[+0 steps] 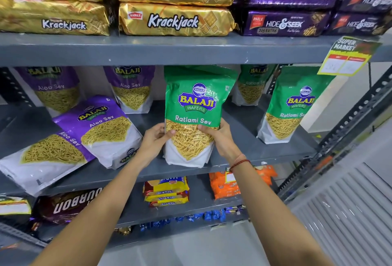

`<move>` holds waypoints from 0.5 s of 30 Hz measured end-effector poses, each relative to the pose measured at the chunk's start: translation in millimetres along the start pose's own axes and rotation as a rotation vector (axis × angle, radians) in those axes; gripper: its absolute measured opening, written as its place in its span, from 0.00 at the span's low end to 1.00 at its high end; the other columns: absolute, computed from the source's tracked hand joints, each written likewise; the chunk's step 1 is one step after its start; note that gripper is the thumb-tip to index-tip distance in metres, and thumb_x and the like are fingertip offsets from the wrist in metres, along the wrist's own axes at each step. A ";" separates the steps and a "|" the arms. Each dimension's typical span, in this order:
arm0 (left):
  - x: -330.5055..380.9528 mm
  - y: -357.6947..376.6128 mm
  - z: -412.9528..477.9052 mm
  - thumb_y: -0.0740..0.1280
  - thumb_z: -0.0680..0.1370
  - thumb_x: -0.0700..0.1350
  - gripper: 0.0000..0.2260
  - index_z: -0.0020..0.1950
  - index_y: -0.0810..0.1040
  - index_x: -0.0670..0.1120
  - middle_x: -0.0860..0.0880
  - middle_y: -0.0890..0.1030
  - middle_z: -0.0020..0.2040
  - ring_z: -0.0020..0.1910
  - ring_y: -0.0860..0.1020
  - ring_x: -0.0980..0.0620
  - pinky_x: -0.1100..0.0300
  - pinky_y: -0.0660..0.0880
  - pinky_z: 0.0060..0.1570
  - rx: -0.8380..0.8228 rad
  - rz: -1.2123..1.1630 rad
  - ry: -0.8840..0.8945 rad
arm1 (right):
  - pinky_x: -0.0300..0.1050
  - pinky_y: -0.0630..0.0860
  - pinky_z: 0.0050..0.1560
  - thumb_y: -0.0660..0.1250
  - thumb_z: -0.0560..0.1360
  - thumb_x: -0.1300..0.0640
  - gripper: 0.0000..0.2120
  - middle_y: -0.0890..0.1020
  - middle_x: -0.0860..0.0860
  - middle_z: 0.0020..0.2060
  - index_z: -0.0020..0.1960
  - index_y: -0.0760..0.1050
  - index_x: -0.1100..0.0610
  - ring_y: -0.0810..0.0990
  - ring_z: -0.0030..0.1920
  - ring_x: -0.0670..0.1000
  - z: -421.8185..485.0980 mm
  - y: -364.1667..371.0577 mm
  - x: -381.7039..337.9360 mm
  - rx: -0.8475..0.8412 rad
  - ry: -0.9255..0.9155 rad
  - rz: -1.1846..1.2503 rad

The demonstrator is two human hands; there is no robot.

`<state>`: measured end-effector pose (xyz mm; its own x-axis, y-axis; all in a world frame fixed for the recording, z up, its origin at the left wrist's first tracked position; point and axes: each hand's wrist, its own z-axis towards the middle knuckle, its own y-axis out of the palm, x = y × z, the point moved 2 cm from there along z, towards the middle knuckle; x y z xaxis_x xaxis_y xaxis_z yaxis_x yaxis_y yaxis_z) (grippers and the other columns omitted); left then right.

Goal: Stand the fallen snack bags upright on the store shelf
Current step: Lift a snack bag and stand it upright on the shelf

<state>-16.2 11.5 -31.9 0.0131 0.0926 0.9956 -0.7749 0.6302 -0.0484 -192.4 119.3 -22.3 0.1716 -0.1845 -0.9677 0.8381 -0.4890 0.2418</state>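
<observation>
A: Left hand (pixel 156 138) and right hand (pixel 220 136)?
B: Both gripping the upright green Ratlami Sev bag (pixel 196 113) at the shelf (pixel 244 121) front.
A: Hidden?
B: Bag's lower edges, behind fingers; two purple Aloo Sev bags (pixel 84 134) lying overlapped.

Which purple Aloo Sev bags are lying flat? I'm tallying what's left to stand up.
The two front-left ones: the front Aloo Sev bag and the overlapping Aloo Sev bag beside it lie face-up; the two rear Aloo Sev bags stand upright.
</observation>
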 end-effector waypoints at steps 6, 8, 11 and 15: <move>4.8 1.2 6.2 0.66 0.75 0.39 0.08 0.54 0.76 0.43 0.52 0.81 0.46 0.41 0.81 0.66 0.75 0.75 0.39 0.015 0.020 0.027 | 0.42 0.81 0.46 0.74 0.66 0.68 0.18 0.85 0.49 0.48 0.52 0.77 0.54 0.84 0.49 0.50 6.0 -2.6 -6.3 0.010 -0.008 -0.062; 5.8 4.3 9.2 0.67 0.75 0.38 0.09 0.55 0.76 0.42 0.52 0.81 0.46 0.42 0.81 0.65 0.75 0.74 0.39 0.037 0.025 0.035 | 0.41 0.81 0.46 0.75 0.66 0.68 0.19 0.84 0.49 0.48 0.52 0.77 0.54 0.84 0.49 0.48 11.5 -6.9 -13.2 -0.007 -0.006 -0.116; 7.6 15.8 15.6 0.68 0.73 0.36 0.11 0.54 0.75 0.40 0.51 0.81 0.45 0.41 0.81 0.65 0.74 0.75 0.39 0.084 0.014 0.057 | 0.39 0.81 0.44 0.75 0.64 0.71 0.21 0.84 0.52 0.48 0.54 0.76 0.58 0.85 0.46 0.46 24.2 -19.0 -27.7 -0.027 -0.012 -0.187; 6.4 43.6 26.2 0.70 0.72 0.36 0.10 0.51 0.74 0.41 0.44 0.82 0.47 0.43 0.82 0.58 0.69 0.78 0.43 0.133 0.001 0.067 | 0.42 0.82 0.47 0.75 0.62 0.74 0.26 0.82 0.60 0.52 0.58 0.74 0.66 0.84 0.46 0.49 41.3 -41.4 -45.4 -0.026 -0.024 -0.306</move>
<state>-66.5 19.4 -25.6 0.0506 0.1473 0.9878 -0.8518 0.5227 -0.0343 -256.3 112.7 14.6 -0.1028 -0.0519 -0.9933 0.8619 -0.5031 -0.0630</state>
